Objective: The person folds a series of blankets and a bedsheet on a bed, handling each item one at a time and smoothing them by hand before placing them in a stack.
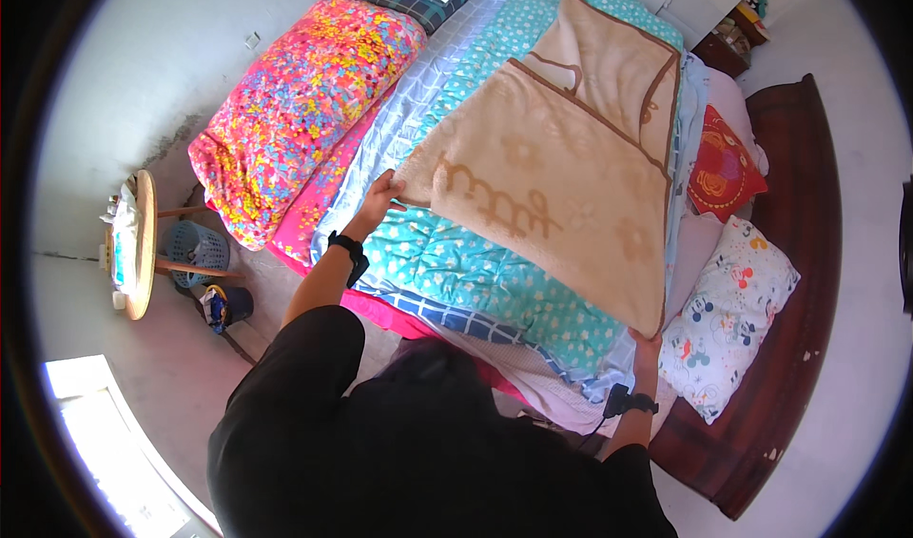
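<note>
A beige blanket (561,176) with brown edging spreads over the bed, its far part folded over in loose layers. My left hand (382,194) pinches its left near corner, fingers closed on the edge. At the right near corner, my right hand (646,340) grips the blanket, most of its fingers hidden beneath the cloth. Between the two hands the near edge runs slantwise, stretched fairly straight. Under the blanket lies a turquoise quilt (437,257) with white flower shapes.
A bright floral quilt (304,110) is bundled at the left. Along the dark wooden headboard (799,253) lie a white cartoon-print pillow (732,310) and a red cushion (723,162). A round table (145,243), blue basket (195,251) and dark bucket (228,307) stand by the left wall.
</note>
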`<state>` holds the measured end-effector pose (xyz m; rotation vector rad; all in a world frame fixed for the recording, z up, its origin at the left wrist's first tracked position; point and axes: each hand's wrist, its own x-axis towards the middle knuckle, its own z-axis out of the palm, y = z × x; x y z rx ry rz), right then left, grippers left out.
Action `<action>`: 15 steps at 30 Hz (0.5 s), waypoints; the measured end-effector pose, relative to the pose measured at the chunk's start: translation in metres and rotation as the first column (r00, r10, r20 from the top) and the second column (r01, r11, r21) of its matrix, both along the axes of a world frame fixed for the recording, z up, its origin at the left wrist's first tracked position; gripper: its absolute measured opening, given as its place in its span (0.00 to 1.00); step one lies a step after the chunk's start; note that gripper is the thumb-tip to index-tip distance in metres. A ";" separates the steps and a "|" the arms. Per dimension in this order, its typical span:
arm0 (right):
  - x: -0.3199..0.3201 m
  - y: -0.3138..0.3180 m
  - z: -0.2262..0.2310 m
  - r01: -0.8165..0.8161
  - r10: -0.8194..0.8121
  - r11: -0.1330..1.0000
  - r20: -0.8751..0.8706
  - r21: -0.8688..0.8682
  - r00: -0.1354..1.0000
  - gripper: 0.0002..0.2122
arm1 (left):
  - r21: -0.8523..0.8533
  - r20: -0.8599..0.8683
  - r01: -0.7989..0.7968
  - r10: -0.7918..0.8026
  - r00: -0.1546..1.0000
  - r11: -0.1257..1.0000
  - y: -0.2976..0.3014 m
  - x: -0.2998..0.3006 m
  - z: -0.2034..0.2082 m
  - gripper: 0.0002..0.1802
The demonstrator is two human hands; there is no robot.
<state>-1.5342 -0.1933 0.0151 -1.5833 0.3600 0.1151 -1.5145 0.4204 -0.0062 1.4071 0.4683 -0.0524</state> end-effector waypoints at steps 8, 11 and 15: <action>-0.195 0.002 0.021 -0.169 0.144 0.985 -0.420 -0.023 0.896 0.21 | 0.233 -0.104 -0.019 0.045 0.994 0.972 0.025 -0.188 0.026 0.17; -0.271 0.021 0.033 -0.273 0.145 0.947 -0.533 -0.170 0.834 0.22 | 0.330 -0.233 0.015 0.066 0.970 0.944 0.040 -0.295 0.001 0.15; -0.318 0.043 0.062 -0.273 0.211 0.961 -0.538 -0.038 0.816 0.21 | 0.231 -0.287 -0.104 0.169 0.943 0.968 0.019 -0.373 0.004 0.16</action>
